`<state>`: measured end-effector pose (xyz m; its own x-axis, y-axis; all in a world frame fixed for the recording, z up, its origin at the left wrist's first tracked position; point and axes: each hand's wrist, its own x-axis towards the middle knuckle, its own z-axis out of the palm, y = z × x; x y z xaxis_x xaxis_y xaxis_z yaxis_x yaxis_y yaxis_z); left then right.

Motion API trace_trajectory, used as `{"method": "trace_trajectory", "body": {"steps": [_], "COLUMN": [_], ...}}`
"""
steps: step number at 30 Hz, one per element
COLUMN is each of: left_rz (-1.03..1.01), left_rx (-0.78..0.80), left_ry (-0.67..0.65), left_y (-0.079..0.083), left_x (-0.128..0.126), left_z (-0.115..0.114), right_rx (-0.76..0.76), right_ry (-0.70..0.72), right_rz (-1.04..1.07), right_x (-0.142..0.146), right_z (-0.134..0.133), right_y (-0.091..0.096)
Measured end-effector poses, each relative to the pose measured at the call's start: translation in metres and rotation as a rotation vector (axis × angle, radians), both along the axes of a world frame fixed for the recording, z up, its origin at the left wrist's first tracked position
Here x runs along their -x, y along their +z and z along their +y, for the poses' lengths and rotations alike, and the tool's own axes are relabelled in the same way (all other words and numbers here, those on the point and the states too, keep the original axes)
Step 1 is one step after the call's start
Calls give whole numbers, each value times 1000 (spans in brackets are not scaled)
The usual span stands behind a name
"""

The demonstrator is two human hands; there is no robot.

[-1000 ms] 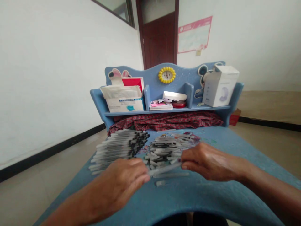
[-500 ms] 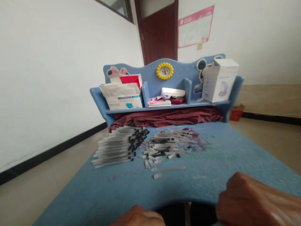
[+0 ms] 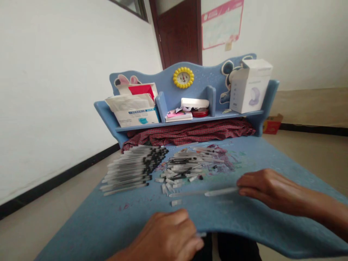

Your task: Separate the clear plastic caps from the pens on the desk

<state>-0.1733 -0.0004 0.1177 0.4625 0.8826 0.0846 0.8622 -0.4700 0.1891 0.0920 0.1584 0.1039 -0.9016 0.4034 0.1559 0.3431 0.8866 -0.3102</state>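
Note:
My right hand [image 3: 268,190] pinches one end of a translucent pen barrel [image 3: 223,191], held low over the table and pointing left. Its far tip meets or overlaps another pen barrel [image 3: 187,194] lying there. Near the front edge, my left hand [image 3: 168,237] is closed, palm down. A small translucent piece [image 3: 201,234] pokes out beside its fingers; its kind is hidden. Just beyond that hand lies a clear pen cap [image 3: 176,203]. Capped pens [image 3: 125,172] with black ends lie in a row at the left. A mixed heap of pen parts [image 3: 186,165] lies beside them.
The blue table [image 3: 108,224] has a raised shelf at its back. A mask box [image 3: 138,116], a white box [image 3: 251,87] and a red round tin [image 3: 200,113] stand on it. Checked cloth [image 3: 190,132] is bunched below the shelf.
My right hand has moved forward from the front edge, and the barrel in it now shows above the table. My left hand has come further into view. The whole view has shifted slightly.

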Motion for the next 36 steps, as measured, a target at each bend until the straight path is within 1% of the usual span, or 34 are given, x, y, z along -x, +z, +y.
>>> {"method": "trace_trajectory", "body": {"steps": [2,4,7,10,14,17,25,32,36], "left_rz": [123,207,258,259,217,180,149,131,125], "left_rx": [-104,-184,-265,-308,-335,-309,-224,-310,-291], "left_ry": [21,51,95,160,178,166,261,257,295], "left_y": [-9,-22,-37,-43,-43,-41,-27,-21,-19], "left_x": [-20,-32,-35,-31,-25,-19,10,36,47], "left_z": [20,38,55,59,58,57,45,33,25], "right_rx": [-83,-187,-301,-350,-394,-416,-383,-394,-386], "right_ry": [-4,-15,-7,-14,4,28,19,46,42], "right_rz": [-17,-11,-25,-44,-64,-79,-148,-83,-149], "right_x": [23,40,51,54,58,58,57,54,52], "right_z": [14,26,36,40,40,42,40,36,33], "right_y": [-10,-18,-26,-28,-29,-29,-24,-29,-27]}}
